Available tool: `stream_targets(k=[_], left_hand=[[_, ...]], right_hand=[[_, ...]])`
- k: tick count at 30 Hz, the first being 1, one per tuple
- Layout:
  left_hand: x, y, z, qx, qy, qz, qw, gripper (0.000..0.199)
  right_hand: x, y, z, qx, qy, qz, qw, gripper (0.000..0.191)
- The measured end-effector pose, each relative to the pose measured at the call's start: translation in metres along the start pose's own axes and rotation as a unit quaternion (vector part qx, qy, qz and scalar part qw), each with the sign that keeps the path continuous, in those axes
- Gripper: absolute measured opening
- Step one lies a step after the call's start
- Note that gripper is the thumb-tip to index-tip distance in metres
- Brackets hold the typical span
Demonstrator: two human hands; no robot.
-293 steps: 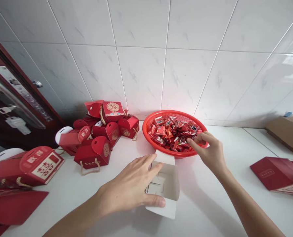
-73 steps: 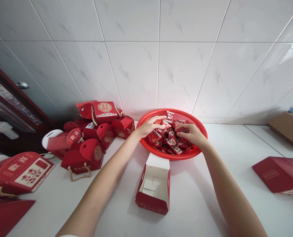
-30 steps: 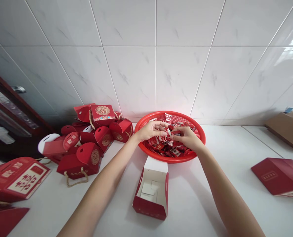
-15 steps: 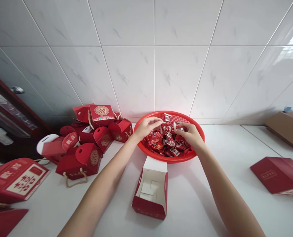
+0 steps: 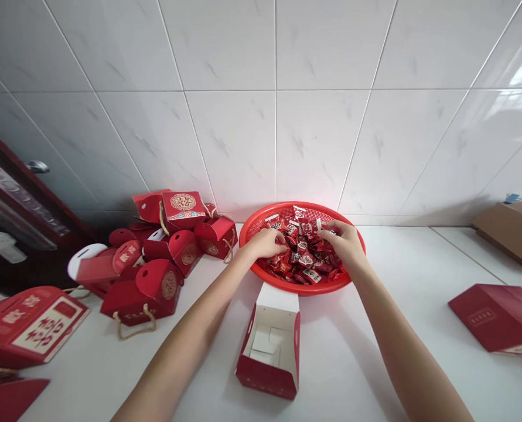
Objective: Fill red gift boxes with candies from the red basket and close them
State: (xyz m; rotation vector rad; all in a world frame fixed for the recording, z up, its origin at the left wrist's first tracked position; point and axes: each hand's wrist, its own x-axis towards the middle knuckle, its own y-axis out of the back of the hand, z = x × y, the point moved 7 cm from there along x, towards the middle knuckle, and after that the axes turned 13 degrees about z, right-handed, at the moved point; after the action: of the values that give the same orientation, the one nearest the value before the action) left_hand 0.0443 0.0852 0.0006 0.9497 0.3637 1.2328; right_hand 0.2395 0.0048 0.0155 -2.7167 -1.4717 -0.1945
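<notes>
A red plastic basket (image 5: 307, 289) full of wrapped candies (image 5: 305, 259) stands against the wall. Between the fingertips of my right hand (image 5: 342, 239) is the white end of a red-wrapped candy (image 5: 309, 227), held over the right part of the heap. My left hand (image 5: 265, 243) reaches into the left part of the basket, fingers curled down among the candies; what they grip, if anything, is hidden. Just in front of the basket sits a red gift box (image 5: 267, 376), its top open and white inside, its back flap against the basket rim.
Several red gift boxes with rope handles (image 5: 144, 293) are piled on the left, beside a dark door frame (image 5: 32, 234). At right lie another red box (image 5: 493, 316) and a brown cardboard carton (image 5: 509, 231). White tiled wall (image 5: 317, 146) rises behind the counter.
My left hand has let go of the red-wrapped candy and dropped down-left into the heap. My right hand keeps the candy and has shifted slightly right. The view has tilted slightly.
</notes>
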Motion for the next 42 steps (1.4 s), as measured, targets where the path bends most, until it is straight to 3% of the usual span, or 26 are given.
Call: stream_targets(k=[5,14,19,23,26,29,34,36,42], left_hand=[[0.000,0.005,0.001,0.019,0.008,0.023,1.000,0.024],[0.003,0.028,-0.008,-0.047,0.046,0.163,0.984,0.040],[0.004,0.022,-0.004,-0.096,0.014,0.131,0.987,0.028],[0.001,0.020,0.011,-0.131,-0.033,0.103,0.985,0.038],[-0.003,0.022,0.021,-0.207,-0.071,0.078,0.973,0.045],[-0.007,0.021,0.027,-0.283,-0.088,0.037,0.954,0.038],[-0.010,0.015,0.031,-0.271,-0.111,-0.008,0.956,0.041],[-0.009,0.013,0.029,-0.256,-0.111,-0.010,0.960,0.040],[-0.003,0.018,0.019,-0.218,-0.090,0.056,0.970,0.039]], right_hand=[[0.003,0.009,0.003,0.012,0.004,0.055,0.998,0.022],[0.001,0.007,0.005,0.047,-0.016,0.030,0.998,0.022],[-0.003,0.002,0.003,0.059,-0.033,-0.011,0.998,0.025],[-0.006,-0.004,0.002,0.065,-0.044,-0.051,0.996,0.030],[-0.008,-0.009,0.002,0.076,-0.052,-0.086,0.992,0.033],[-0.011,-0.013,0.004,0.092,-0.063,-0.128,0.985,0.036],[-0.013,-0.018,0.012,0.069,-0.084,-0.181,0.977,0.038],[-0.011,-0.018,0.015,0.061,-0.082,-0.173,0.980,0.037],[-0.004,-0.013,0.013,0.107,-0.059,-0.111,0.986,0.039]])
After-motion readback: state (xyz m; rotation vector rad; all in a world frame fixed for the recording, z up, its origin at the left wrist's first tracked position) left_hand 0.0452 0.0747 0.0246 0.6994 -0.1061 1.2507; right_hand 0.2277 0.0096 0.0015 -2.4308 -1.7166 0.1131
